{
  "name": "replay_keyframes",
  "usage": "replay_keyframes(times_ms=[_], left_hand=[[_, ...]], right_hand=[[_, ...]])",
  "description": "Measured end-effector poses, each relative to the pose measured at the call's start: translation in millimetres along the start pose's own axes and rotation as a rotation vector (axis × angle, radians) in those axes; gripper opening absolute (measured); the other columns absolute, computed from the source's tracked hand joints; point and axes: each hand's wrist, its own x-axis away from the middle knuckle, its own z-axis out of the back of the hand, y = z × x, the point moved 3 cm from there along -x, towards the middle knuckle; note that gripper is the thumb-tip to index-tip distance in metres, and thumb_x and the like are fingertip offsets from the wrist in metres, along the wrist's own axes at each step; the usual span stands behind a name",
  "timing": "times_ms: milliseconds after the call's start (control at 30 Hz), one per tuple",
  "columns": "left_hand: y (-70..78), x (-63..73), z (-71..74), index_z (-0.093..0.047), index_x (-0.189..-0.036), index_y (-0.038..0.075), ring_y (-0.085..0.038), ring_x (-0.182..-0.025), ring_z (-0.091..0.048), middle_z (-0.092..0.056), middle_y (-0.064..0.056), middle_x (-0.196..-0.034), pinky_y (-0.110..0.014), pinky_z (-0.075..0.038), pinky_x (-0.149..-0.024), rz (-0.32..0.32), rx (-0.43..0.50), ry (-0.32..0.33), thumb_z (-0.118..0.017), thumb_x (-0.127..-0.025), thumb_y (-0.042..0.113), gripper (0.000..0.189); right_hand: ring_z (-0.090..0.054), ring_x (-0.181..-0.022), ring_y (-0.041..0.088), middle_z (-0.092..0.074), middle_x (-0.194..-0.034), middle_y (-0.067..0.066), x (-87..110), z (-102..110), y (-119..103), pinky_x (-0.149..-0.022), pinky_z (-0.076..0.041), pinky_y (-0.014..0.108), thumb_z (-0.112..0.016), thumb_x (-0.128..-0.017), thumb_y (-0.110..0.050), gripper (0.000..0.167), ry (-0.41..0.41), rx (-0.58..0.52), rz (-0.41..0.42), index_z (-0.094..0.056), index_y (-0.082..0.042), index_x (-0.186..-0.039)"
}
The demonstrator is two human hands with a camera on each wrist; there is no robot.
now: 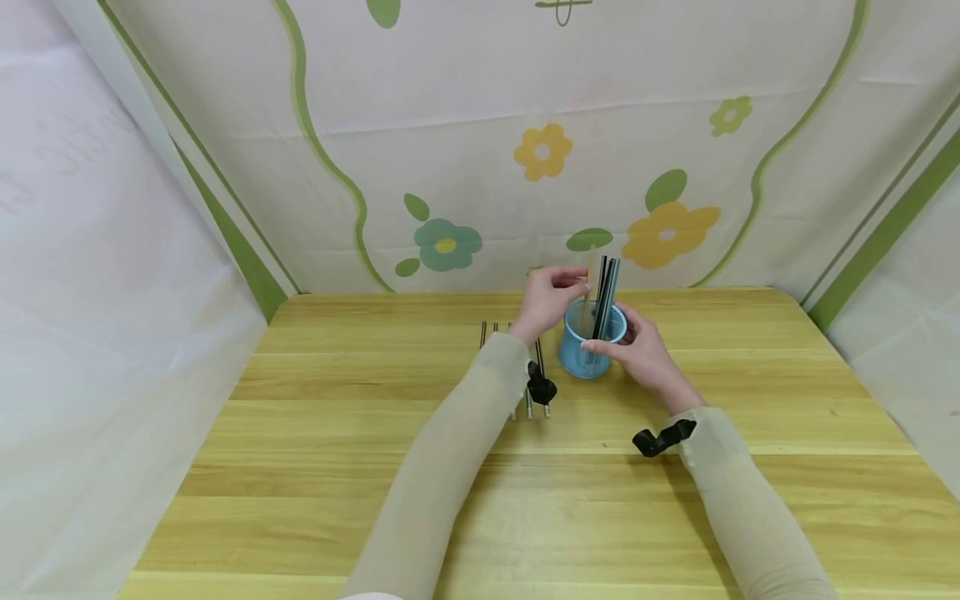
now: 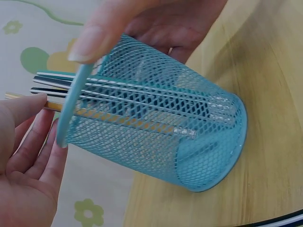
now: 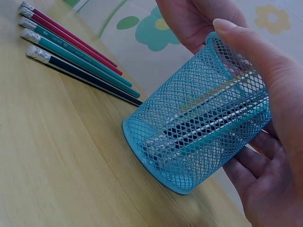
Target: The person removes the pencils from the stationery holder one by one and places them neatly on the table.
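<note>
A light-blue mesh pencil cup (image 1: pixel 576 357) stands on the table with several dark and green pencils (image 1: pixel 606 287) leaning inside it. My right hand (image 1: pixel 647 357) holds the cup from its right side, thumb across the rim. At the cup's mouth my left hand (image 1: pixel 546 300) pinches a yellow pencil (image 1: pixel 590 271) near its upper end. Most of that pencil hangs inside the cup, its eraser end (image 2: pixel 185 133) above the cup's bottom in the left wrist view. The right thumb (image 2: pixel 90 43) lies over the rim there too.
Left of the cup several pencils lie side by side on the wooden table (image 1: pixel 337 483): red pencils (image 3: pixel 78 40), green ones (image 3: pixel 78 56) and a black one (image 3: pixel 85 75). My left forearm partly covers them in the head view. A flowered cloth (image 1: pixel 480 150) hangs behind the table.
</note>
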Motion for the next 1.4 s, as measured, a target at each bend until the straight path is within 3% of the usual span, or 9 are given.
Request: replay_keyframes(times_ms=[333, 767, 1400], left_hand=[[12.6, -2.3, 9.9, -0.073, -0.12, 0.003, -0.015, -0.09, -0.07, -0.072, -0.004, -0.1, -0.024, -0.06, -0.077, -0.034, 0.179, 0.034, -0.075, -0.094, 0.006, 0.026], [31.2, -2.8, 22.3, -0.073, -0.116, 0.003, -0.016, -0.087, -0.072, -0.07, -0.005, -0.1, -0.027, -0.061, -0.075, -0.063, 0.228, 0.067, -0.077, -0.093, 0.007, 0.024], [53.9, 1.6, 46.2, -0.074, -0.119, 0.006, -0.018, -0.091, -0.07, -0.071, -0.005, -0.102, -0.029, -0.061, -0.078, -0.158, 0.256, 0.153, -0.077, -0.093, 0.01, 0.027]], right_hand=[[-0.055, -0.125, 0.03, -0.056, -0.14, 0.017, -2.1, -1, 2, -0.094, -0.049, 0.015, -0.083, -0.089, -0.021, 0.078, 0.008, -0.005, 0.012, -0.041, -0.008, -0.154], [-0.055, -0.124, 0.03, -0.056, -0.139, 0.018, -2.0, 0, 3, -0.094, -0.049, 0.015, -0.083, -0.089, -0.023, 0.08, 0.014, 0.01, 0.0, -0.039, -0.007, -0.154], [-0.053, -0.128, 0.029, -0.053, -0.143, 0.016, -0.4, 0, 1, -0.098, -0.046, 0.018, -0.083, -0.09, -0.025, 0.08, 0.002, 0.025, -0.011, -0.039, -0.008, -0.155]])
